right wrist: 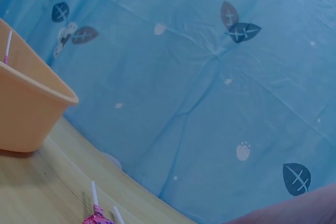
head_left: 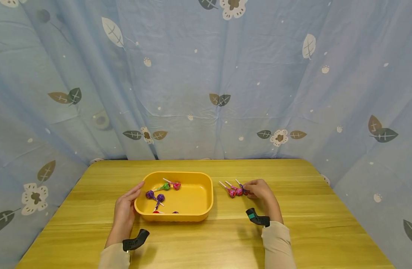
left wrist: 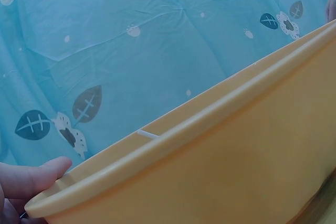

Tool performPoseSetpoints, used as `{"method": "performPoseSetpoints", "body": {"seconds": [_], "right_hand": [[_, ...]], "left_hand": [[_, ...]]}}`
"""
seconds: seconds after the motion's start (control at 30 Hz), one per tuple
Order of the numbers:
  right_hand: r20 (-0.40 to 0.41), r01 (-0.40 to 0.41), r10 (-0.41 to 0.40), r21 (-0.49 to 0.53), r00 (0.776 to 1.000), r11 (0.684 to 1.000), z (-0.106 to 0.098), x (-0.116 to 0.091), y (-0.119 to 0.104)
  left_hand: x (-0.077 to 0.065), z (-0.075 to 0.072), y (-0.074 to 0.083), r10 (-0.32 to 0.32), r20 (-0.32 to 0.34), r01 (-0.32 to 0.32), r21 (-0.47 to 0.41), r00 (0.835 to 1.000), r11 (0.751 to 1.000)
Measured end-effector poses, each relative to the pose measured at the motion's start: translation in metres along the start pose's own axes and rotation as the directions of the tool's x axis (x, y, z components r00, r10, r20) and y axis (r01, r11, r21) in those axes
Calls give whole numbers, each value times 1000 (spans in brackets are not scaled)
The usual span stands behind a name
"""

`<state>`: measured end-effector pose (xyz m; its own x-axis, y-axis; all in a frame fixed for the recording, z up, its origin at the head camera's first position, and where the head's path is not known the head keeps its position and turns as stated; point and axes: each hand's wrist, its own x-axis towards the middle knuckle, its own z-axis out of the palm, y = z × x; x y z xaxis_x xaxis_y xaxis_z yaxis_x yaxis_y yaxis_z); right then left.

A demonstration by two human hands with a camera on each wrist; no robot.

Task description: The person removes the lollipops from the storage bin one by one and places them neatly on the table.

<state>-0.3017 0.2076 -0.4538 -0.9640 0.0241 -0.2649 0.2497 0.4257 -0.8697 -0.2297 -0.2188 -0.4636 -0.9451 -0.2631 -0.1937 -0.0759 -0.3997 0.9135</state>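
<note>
My left hand (head_left: 125,207) is at the left end of a yellow plastic basin (head_left: 206,215). In the left wrist view, a digit (left wrist: 55,170) lies over the rim, with other fingers lower outside it. My right hand (head_left: 261,190) pinches a purple-wrapped lollipop (head_left: 241,185) at the table surface, its head mostly covered by the fingers. Beside it lie two pink-wrapped lollipops, one nearer (head_left: 238,191) and one farther left (head_left: 231,193), sticks pointing away. In the right wrist view the pinch is out of frame; only a pink lollipop (right wrist: 97,216) and another stick show.
Inside the basin lie several lollipops: a green one (head_left: 166,186), a pink one (head_left: 176,185), two purple ones (head_left: 160,198), and others partly hidden by the near wall. The wooden table (head_left: 209,246) ends at a blue patterned curtain (head_left: 192,74) behind and on both sides.
</note>
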Motion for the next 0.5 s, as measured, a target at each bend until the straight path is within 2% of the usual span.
{"method": "performPoseSetpoints", "body": {"seconds": [0.5], "right_hand": [[15, 15, -15, -15, 1000, 1000, 0, -3, -3]], "left_hand": [[0, 0, 1, -12, 4, 12, 2, 1000, 1000]]}}
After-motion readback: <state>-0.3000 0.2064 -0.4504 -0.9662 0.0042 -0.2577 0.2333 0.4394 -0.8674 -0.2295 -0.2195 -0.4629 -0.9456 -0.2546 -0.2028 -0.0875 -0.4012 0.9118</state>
